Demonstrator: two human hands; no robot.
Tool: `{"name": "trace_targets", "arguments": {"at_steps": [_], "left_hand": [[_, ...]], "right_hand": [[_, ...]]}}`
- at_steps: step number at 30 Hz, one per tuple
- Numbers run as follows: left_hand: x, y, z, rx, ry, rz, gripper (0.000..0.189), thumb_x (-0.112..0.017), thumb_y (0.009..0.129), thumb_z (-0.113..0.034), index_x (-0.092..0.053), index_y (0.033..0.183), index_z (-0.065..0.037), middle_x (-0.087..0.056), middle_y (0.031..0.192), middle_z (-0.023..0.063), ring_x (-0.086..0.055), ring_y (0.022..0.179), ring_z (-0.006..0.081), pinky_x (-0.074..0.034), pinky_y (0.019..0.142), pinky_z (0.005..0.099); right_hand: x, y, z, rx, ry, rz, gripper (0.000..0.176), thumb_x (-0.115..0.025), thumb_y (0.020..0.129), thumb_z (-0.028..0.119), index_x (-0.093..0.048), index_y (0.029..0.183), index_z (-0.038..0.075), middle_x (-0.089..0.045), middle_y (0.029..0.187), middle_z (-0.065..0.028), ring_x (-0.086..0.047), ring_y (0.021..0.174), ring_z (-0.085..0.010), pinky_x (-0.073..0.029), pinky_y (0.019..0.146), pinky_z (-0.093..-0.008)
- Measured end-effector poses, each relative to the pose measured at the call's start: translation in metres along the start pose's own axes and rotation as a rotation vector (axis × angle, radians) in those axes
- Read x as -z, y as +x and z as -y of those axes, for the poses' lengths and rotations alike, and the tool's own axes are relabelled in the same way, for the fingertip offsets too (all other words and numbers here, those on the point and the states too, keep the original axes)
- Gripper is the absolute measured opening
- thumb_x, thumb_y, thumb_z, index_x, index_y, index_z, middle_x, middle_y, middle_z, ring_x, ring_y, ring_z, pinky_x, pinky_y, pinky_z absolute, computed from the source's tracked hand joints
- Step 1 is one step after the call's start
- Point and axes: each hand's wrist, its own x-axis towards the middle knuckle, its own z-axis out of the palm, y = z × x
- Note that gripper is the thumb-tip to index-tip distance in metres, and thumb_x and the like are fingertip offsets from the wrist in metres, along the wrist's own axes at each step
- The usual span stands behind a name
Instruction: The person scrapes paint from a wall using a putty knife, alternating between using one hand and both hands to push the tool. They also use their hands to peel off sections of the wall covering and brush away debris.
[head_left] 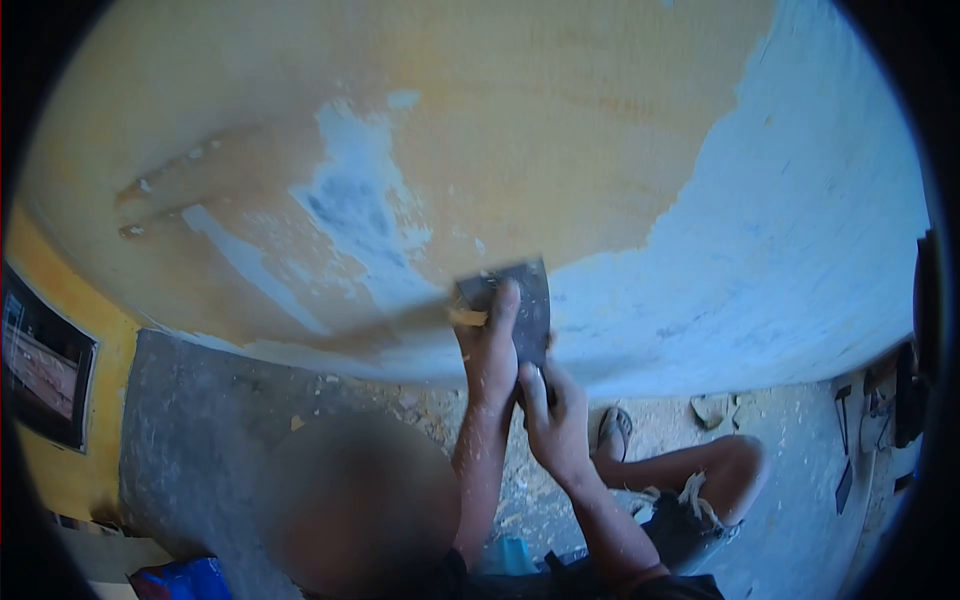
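Note:
A wide paint scraper (533, 315) with a dark flat blade is held up against the wall (570, 130), its broad edge near the border between yellow paint and bare pale surface. My right hand (556, 412) is closed round the scraper's lower end, where the handle is mostly hidden. Higher up, my left hand (490, 350) grips the blade from its left side, thumb lying flat along the metal. A yellow paint flake (468, 318) shows beside the left thumb. Small pale bits speckle the blade and my left wrist.
Paint chips and debris (430, 405) lie along the foot of the wall on the grey floor (200, 420). My bent leg (700, 465) and sandalled foot (615, 432) are at right. Long dark tools (843, 450) lie farther right; a blue packet (185, 580) sits lower left.

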Motion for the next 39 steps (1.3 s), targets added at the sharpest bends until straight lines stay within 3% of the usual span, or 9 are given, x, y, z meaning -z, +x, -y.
{"name": "trace_targets", "arguments": {"at_steps": [7, 13, 17, 22, 27, 29, 33, 35, 39], "left_hand": [[0.005, -0.01, 0.025, 0.019, 0.066, 0.025, 0.029, -0.07, 0.092, -0.028, -0.062, 0.091, 0.0, -0.063, 0.075, 0.0055, -0.06, 0.054, 0.0159, -0.051, 0.046, 0.0303], [0.013, -0.016, 0.027, 0.077, 0.165, 0.007, 0.038, -0.067, 0.093, -0.039, -0.061, 0.091, -0.001, -0.061, 0.068, 0.0074, -0.059, 0.05, 0.0176, -0.047, 0.043, 0.0293], [0.063, -0.025, 0.12, 0.276, -0.133, -0.099, 0.045, -0.058, 0.095, -0.053, -0.061, 0.093, -0.008, -0.058, 0.067, 0.0031, -0.056, 0.049, 0.0149, -0.046, 0.045, 0.0261], [0.192, -0.093, 0.258, 0.77, -0.252, 0.189, 0.039, -0.053, 0.1, -0.044, -0.056, 0.12, -0.01, -0.065, 0.099, 0.0047, -0.064, 0.093, 0.0165, -0.053, 0.081, 0.0316], [0.22, -0.121, 0.207, 0.937, 0.392, 0.299, 0.057, -0.063, 0.094, -0.043, -0.045, 0.134, -0.007, -0.066, 0.106, 0.0123, -0.067, 0.084, 0.0246, -0.057, 0.073, 0.0352], [0.247, -0.097, 0.201, 0.911, 0.638, 0.392, 0.06, -0.069, 0.092, -0.034, -0.041, 0.139, -0.009, -0.067, 0.106, 0.0155, -0.068, 0.067, 0.0267, -0.058, 0.056, 0.0362], [0.243, -0.038, 0.11, 0.511, 1.434, 0.635, 0.046, -0.074, 0.085, -0.039, -0.063, 0.123, -0.015, -0.07, 0.094, 0.007, -0.065, 0.071, 0.0203, -0.054, 0.055, 0.0371], [0.235, -0.012, 0.034, 0.064, 1.571, 0.898, 0.034, -0.074, 0.083, -0.034, -0.073, 0.105, -0.008, -0.073, 0.092, 0.0062, -0.065, 0.078, 0.0185, -0.055, 0.07, 0.0363], [0.204, -0.019, -0.132, 0.151, 1.78, 0.542, 0.028, -0.066, 0.084, -0.019, -0.071, 0.109, -0.008, -0.074, 0.082, 0.0135, -0.07, 0.077, 0.0174, -0.054, 0.078, 0.0325]], "right_hand": [[-0.01, -0.02, -0.031, -0.031, 0.267, -0.066, 0.024, -0.048, 0.104, 0.02, -0.059, 0.097, 0.0, -0.052, 0.065, 0.0021, -0.042, 0.056, -0.0037, -0.033, 0.049, -0.0235], [-0.003, -0.023, -0.035, -0.058, 0.225, -0.002, 0.024, -0.05, 0.103, 0.021, -0.06, 0.1, -0.001, -0.053, 0.064, -0.0001, -0.045, 0.056, -0.0063, -0.035, 0.049, -0.0262], [0.026, -0.048, -0.07, -0.031, -0.132, 0.088, 0.027, -0.056, 0.098, 0.018, -0.056, 0.113, -0.004, -0.057, 0.064, -0.0138, -0.055, 0.057, -0.0208, -0.045, 0.057, -0.0358], [0.081, -0.094, -0.087, -0.301, -0.358, 0.333, 0.047, -0.056, 0.085, 0.008, -0.042, 0.131, 0.006, -0.051, 0.122, -0.0328, -0.043, 0.115, -0.058, -0.032, 0.101, -0.0582], [0.099, -0.097, -0.048, -0.215, -0.424, 0.547, 0.037, -0.054, 0.091, 0.013, -0.044, 0.127, 0.008, -0.056, 0.119, -0.0237, -0.055, 0.106, -0.0466, -0.038, 0.097, -0.0525], [0.104, -0.1, -0.018, -0.304, 0.053, 0.753, 0.045, -0.061, 0.095, 0.032, -0.043, 0.13, 0.009, -0.069, 0.101, -0.0169, -0.069, 0.077, -0.0321, -0.052, 0.064, -0.0439], [0.141, -0.094, 0.03, -0.219, 0.657, 0.867, 0.073, -0.073, 0.085, 0.046, -0.044, 0.137, 0.003, -0.066, 0.118, -0.0152, -0.068, 0.089, -0.0194, -0.052, 0.069, -0.0271], [0.159, -0.095, 0.087, 0.143, 0.318, 0.73, 0.066, -0.07, 0.09, 0.041, -0.046, 0.134, -0.001, -0.07, 0.109, -0.0139, -0.069, 0.082, -0.0187, -0.052, 0.065, -0.027], [0.189, -0.079, 0.147, 0.287, -0.188, 0.356, 0.034, -0.067, 0.093, 0.026, -0.062, 0.114, -0.001, -0.073, 0.087, -0.0105, -0.063, 0.055, -0.016, -0.048, 0.052, -0.0299]]}}
